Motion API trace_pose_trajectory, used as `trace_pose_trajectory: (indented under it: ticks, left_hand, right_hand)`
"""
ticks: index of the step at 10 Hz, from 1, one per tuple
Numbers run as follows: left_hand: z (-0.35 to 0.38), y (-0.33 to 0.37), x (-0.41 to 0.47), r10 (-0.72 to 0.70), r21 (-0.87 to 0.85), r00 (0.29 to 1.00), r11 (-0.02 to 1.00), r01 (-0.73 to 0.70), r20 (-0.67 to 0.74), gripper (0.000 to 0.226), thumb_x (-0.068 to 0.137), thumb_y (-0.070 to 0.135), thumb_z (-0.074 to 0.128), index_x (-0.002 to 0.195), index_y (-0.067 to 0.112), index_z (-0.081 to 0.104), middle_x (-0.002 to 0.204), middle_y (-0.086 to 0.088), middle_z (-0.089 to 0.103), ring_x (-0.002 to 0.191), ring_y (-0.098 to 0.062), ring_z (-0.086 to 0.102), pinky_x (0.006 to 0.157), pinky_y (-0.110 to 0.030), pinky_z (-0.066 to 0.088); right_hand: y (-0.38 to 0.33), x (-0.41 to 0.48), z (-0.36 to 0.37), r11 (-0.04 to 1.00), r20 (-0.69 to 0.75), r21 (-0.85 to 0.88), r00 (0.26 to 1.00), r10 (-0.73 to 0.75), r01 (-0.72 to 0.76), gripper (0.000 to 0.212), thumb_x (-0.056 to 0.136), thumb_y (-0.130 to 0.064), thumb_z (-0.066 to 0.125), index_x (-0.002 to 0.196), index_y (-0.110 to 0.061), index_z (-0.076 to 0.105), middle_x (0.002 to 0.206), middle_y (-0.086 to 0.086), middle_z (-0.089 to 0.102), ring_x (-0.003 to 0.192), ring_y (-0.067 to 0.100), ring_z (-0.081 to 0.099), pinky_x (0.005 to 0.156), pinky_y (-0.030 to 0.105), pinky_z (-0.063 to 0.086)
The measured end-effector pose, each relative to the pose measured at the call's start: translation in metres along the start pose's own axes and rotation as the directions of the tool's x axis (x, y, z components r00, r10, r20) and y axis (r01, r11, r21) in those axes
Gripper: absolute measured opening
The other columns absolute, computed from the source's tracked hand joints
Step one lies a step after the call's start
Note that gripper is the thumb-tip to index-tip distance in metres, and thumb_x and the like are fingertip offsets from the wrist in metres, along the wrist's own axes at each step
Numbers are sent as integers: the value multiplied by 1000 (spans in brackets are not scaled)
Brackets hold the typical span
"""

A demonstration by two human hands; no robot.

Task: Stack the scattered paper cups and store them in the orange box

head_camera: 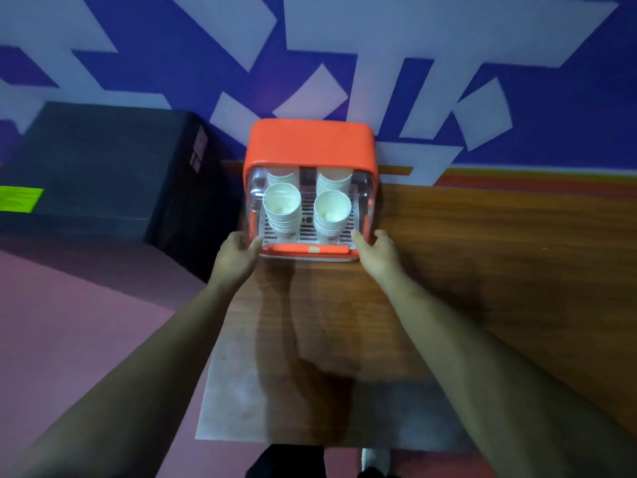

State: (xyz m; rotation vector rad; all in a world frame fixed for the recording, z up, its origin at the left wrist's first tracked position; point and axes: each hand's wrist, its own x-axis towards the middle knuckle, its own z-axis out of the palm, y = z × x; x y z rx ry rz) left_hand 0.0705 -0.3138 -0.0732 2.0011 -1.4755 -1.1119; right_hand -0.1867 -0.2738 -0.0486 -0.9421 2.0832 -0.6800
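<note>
Table: the wooden table (482, 270) runs from the near edge to the patterned wall; I see no loose cups anywhere on it.
Left hand: the left hand (238, 255) is curled round the near-left corner of the box, thumb on the clear front by the orange bottom rail, fingers out of sight round the side. It grips the box and nothing else.
Right hand: the right hand (377, 251) mirrors it at the near-right corner, thumb pressed to the front, fingers wrapped round the side.
Orange box: the orange box (310, 143) sits at the far-left part of the table, close to the wall, its clear front facing near, towards the person.
Cup stacks: two paper cup stacks (282, 210) stand on the slotted floor inside, left and right, tilted so their open mouths point up and near; more cups show behind each.
Long axis: each stack runs near-to-far and upward; the box itself is wider left to right.
Step in hand: storing looks done to me; the hands seem to be closing or settling the box.
Next move: likely an even push from both corners so the stacks do not topple.
Left of the table: a dark case (103, 167) sits apart.
</note>
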Motion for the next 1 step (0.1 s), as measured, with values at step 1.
trace_pose_trajectory:
  ticks: [1]
  left_hand:
    - [-15, 5, -19, -26, 18, 999, 999, 27, -47, 44, 94, 37, 58, 119, 1, 61, 114, -12, 69, 109, -32, 64, 76, -31, 42]
  right_hand:
    - [-1, -13, -35, 996, 42, -85, 999, -19, 23, 66, 94, -45, 55, 140, 1, 42, 143, 22, 47, 133, 35, 44, 109, 37, 36]
